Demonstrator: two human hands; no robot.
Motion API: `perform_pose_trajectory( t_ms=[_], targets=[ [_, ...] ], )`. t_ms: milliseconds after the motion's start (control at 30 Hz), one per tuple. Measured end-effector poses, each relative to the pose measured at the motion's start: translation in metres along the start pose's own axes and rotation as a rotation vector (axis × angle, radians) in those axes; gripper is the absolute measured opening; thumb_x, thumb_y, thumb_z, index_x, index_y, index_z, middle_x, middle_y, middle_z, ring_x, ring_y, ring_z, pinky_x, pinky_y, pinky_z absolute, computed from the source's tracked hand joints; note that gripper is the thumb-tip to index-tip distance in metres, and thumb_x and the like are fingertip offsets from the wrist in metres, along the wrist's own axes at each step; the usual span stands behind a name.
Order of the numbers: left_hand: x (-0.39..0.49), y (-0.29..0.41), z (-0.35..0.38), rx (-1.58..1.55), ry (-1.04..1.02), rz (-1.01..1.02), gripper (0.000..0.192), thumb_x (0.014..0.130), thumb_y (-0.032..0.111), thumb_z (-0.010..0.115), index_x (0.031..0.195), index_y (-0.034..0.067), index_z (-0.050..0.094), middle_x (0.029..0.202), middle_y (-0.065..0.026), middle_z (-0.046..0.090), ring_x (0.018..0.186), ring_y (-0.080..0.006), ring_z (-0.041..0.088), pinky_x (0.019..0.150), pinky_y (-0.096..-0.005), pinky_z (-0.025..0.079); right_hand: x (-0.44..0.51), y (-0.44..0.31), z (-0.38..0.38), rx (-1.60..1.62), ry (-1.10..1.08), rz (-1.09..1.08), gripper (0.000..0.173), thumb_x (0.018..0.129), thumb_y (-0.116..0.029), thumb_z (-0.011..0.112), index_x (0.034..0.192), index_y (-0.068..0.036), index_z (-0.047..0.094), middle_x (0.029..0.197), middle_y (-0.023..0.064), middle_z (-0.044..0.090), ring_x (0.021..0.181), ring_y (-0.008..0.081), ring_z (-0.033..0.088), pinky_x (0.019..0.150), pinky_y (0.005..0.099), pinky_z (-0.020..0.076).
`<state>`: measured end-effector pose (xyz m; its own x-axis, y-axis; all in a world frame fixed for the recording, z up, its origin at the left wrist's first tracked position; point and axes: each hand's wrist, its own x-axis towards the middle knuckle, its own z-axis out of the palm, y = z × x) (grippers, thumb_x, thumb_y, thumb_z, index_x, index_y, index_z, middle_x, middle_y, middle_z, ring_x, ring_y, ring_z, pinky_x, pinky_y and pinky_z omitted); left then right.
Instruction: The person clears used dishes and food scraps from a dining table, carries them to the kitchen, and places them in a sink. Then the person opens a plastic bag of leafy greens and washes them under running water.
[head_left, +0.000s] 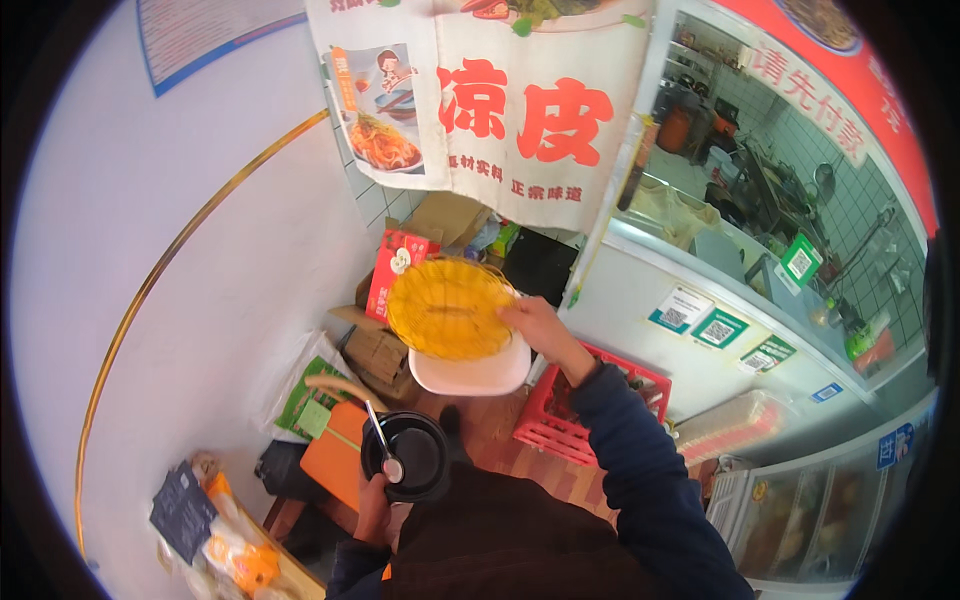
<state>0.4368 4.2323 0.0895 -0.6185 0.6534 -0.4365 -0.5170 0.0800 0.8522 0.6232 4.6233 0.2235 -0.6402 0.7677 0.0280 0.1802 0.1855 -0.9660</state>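
Note:
My right hand (536, 322) grips the rim of a shallow yellow woven basket (450, 307) and a white tray or plate (472, 371) just under it; their contact is partly hidden. Lower left, my left hand (373, 502) is closed on the side of a round black bowl (424, 457). A metal spoon (380, 435) lies in the bowl, its handle leaning over the rim. The bowl shows no food.
A red plastic crate (555, 431) holding bottles stands on the floor at right. Cardboard boxes (379, 352) and an orange board (334, 457) lie left of centre. A printed curtain (525, 180) hangs ahead. A glass-fronted cabinet (810, 517) stands lower right.

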Motion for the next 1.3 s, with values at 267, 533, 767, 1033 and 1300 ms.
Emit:
perform_pose_trajectory(
  t_ms=[267, 533, 767, 1033, 1300],
  targets=[
    [0.261, 0.096, 0.104, 0.179, -0.245, -0.025, 0.063, 0.084, 0.003, 0.056, 0.146, -0.001, 0.044, 0.129, -0.0140, 0.061, 0.118, -0.0229, 0.060, 0.101, -0.0342, 0.049, 0.275, -0.013, -0.061, 0.176, 0.202, 0.044, 0.030, 0.093, -0.022, 0.066, 0.093, 0.007, 0.072, 0.081, 0.0053, 0.069, 0.073, 0.0140, 0.061, 0.068, 0.0331, 0.0488],
    [0.426, 0.177, 0.264, 0.491, -0.502, -0.038, 0.064, 0.088, 0.009, 0.056, 0.149, -0.001, 0.041, 0.135, -0.0141, 0.057, 0.120, -0.0233, 0.057, 0.104, -0.0344, 0.046, 0.435, -0.038, -0.212, 0.070, 0.675, 0.036, 0.037, 0.093, -0.026, 0.065, 0.103, 0.009, 0.071, 0.095, 0.0114, 0.072, 0.086, 0.0195, 0.063, 0.078, 0.0359, 0.0490],
    [0.540, 0.177, 0.416, 0.381, -0.681, -0.053, 0.057, 0.091, 0.012, 0.059, 0.145, -0.002, 0.045, 0.131, -0.0123, 0.059, 0.119, -0.0214, 0.056, 0.103, -0.0333, 0.046, 0.519, -0.029, -0.410, 0.093, 1.009, -0.016, 0.039, 0.092, -0.031, 0.067, 0.108, 0.004, 0.073, 0.098, 0.0124, 0.072, 0.086, 0.0212, 0.064, 0.077, 0.0336, 0.0495],
    [0.674, 0.163, 0.538, 0.509, -0.705, -0.057, 0.060, 0.086, 0.011, 0.056, 0.144, -0.003, 0.048, 0.131, -0.0157, 0.061, 0.118, -0.0261, 0.058, 0.105, -0.0349, 0.044, 0.487, -0.045, -0.595, -0.323, 1.239, -0.154, 0.041, 0.096, -0.031, 0.065, 0.120, 0.002, 0.072, 0.110, 0.0101, 0.072, 0.092, 0.0167, 0.064, 0.081, 0.0288, 0.0485],
    [0.770, 0.204, 0.677, 0.338, -0.745, -0.078, 0.060, 0.083, 0.003, 0.051, 0.142, -0.003, 0.048, 0.126, -0.0123, 0.060, 0.111, -0.0215, 0.060, 0.099, -0.0316, 0.048, 0.412, -0.046, -0.668, -0.108, 1.440, -0.078, 0.034, 0.100, -0.024, 0.063, 0.117, 0.004, 0.070, 0.104, 0.0072, 0.070, 0.095, 0.0142, 0.062, 0.089, 0.0276, 0.0484]
  ],
)
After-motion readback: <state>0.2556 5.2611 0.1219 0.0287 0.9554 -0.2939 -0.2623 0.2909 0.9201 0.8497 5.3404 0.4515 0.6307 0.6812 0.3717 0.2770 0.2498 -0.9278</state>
